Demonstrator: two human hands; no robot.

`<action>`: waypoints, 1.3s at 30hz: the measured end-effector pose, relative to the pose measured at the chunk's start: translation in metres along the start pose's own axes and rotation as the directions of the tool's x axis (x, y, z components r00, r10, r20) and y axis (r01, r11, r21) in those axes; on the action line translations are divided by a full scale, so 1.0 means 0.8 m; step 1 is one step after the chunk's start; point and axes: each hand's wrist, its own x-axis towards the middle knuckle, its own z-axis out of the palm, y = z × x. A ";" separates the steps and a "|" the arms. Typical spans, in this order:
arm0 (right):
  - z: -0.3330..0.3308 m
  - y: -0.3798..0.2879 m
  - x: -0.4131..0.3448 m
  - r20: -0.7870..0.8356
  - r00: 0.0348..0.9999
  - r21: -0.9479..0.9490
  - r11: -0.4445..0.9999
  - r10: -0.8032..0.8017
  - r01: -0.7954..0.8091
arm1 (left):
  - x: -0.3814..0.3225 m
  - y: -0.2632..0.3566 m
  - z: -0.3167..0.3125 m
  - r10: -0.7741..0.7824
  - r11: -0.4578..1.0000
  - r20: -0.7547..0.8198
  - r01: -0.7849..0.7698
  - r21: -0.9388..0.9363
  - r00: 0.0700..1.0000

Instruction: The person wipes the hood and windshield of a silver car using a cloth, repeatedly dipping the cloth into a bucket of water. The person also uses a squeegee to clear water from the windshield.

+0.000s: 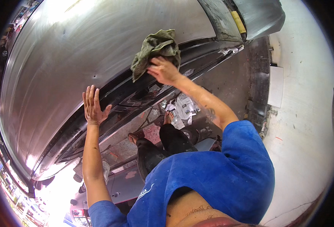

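Note:
A large grey metal car roof panel [70, 56] with swirl marks fills the upper left, bordered by a black edge strip [113, 88]. My left hand [94, 106] lies flat with its fingers spread on the panel's near edge. Farther right, my right hand [162, 69] is on a crumpled olive-green cloth [158, 46] that lies over the panel's edge and the strip; the hand is slightly blurred. Part of the cloth stands up beyond my fingers, and whether they grip it firmly is hard to see.
Crumpled newspaper [184, 107] lies on the stained floor by my bare feet. A yellow roll or strip [238, 22] sits near a grey body panel [263, 17] at top right. A pale wall [303, 99] stands to the right. Another grey vehicle [127, 184] is behind me.

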 end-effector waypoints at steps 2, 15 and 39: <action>-0.015 0.054 -0.023 -0.035 0.989 0.033 0.990 0.141 -0.140 | -0.001 -0.001 0.002 0.001 1.000 0.004 -0.001 0.023 1.000; -0.168 0.354 -0.106 -0.084 0.927 -0.380 0.848 0.366 -0.369 | -0.001 0.003 -0.001 -0.016 1.000 0.004 0.016 0.014 1.000; -0.125 -0.335 0.060 0.165 0.980 0.881 0.429 0.112 -0.197 | -0.047 0.044 -0.044 -0.184 0.744 -0.515 -0.224 -0.630 0.837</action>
